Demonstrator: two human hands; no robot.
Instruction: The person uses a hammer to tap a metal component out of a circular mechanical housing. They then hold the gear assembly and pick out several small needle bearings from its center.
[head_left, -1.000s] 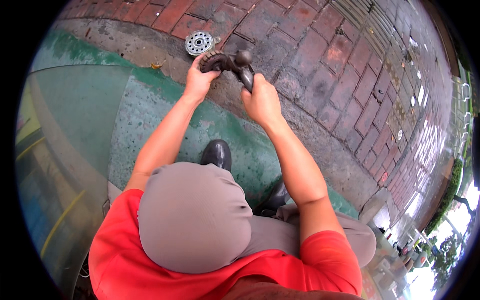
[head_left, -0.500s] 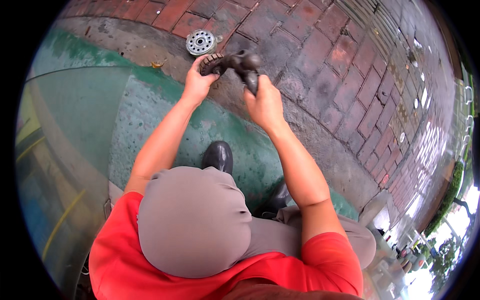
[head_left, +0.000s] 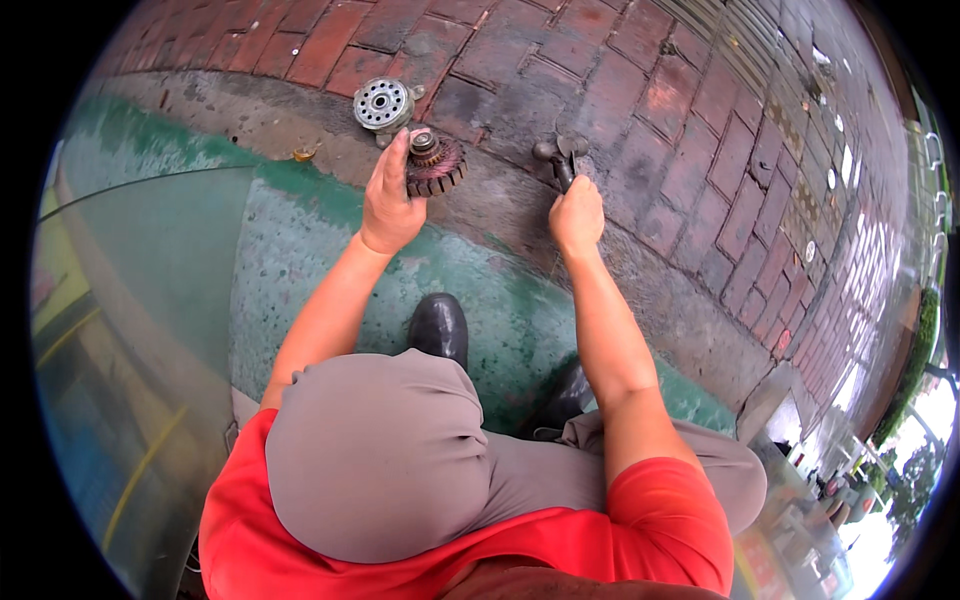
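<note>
Toothed gear [head_left: 436, 165] in left hand [head_left: 392, 205]; perforated disc [head_left: 382, 103] on bricks just beyond; puller tool [head_left: 561, 160] in right hand [head_left: 577, 215].

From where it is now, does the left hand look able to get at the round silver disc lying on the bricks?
Probably yes: the silver disc lies uncovered just beyond the left hand, with nothing between them, but that hand already holds a rusty gear.

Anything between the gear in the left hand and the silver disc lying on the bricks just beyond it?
Nothing visible. The left hand holds the rusty toothed gear right beside the silver disc, with only bare paving between them. The right hand, holding a dark tool, is off to the side.
</note>
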